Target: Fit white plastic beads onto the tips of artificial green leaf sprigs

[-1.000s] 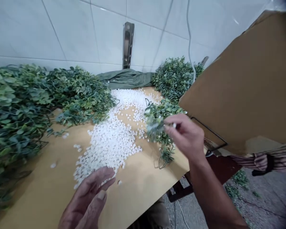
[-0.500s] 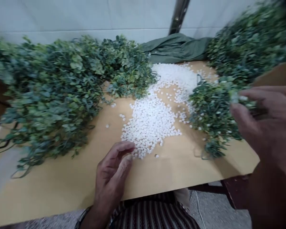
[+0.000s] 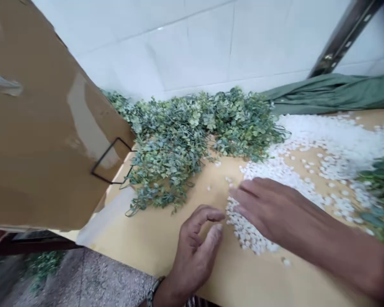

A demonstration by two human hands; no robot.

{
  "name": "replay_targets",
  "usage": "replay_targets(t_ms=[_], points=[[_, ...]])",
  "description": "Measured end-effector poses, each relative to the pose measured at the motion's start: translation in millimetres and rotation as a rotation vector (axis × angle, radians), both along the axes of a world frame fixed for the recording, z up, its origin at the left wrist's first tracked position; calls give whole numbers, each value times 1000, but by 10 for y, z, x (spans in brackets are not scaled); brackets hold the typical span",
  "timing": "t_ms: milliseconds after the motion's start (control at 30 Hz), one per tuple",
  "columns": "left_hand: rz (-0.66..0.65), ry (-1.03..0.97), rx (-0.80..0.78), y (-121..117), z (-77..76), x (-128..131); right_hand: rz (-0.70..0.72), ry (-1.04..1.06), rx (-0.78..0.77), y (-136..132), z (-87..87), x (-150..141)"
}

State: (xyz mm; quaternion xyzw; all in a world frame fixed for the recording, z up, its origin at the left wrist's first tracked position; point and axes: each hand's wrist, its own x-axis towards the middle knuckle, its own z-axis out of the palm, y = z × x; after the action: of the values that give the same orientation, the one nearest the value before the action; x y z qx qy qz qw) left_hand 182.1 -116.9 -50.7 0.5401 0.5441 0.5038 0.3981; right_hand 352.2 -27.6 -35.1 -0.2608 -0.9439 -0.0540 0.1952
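Note:
My left hand (image 3: 198, 251) is just in front of the near end of a heap of small white round pieces (image 3: 254, 238). Its fingers are curled, with thumb and forefinger tips close together; what they hold, if anything, is too small to make out. Over the heap, my right hand (image 3: 265, 207) reaches in from the right with fingers stretched out toward the left. Motion blurs its fingertips, and the thumb is hidden. Beyond my left hand lies a bunch of green artificial foliage (image 3: 169, 157). At the right edge, another foliage bunch (image 3: 382, 187) is partly cut off.
A big cardboard box (image 3: 51, 140) stands at the left, beside a thin black wire frame (image 3: 104, 160). Green cloth (image 3: 333, 94) lies along the tiled wall (image 3: 195, 47). A dark metal post (image 3: 345, 38) leans at the back right. Loose white pieces dot the tan tabletop (image 3: 141, 247).
My view has swung left, bringing the cardboard box in. My right hand has moved from the right-hand foliage to the white pieces. My left hand keeps its curled shape near the heap.

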Motion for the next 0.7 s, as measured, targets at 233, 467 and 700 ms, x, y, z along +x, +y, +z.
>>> replay_targets(t_ms=[233,467,700], points=[[152,531,230,50,86,-413,125,109,-111,572,174,-1009],[22,1201,127,146,-33,-718,184,399,-294,807,158,-1139],[163,1122,260,126,-89,-686,69,1253,-825,944,286,-422]])
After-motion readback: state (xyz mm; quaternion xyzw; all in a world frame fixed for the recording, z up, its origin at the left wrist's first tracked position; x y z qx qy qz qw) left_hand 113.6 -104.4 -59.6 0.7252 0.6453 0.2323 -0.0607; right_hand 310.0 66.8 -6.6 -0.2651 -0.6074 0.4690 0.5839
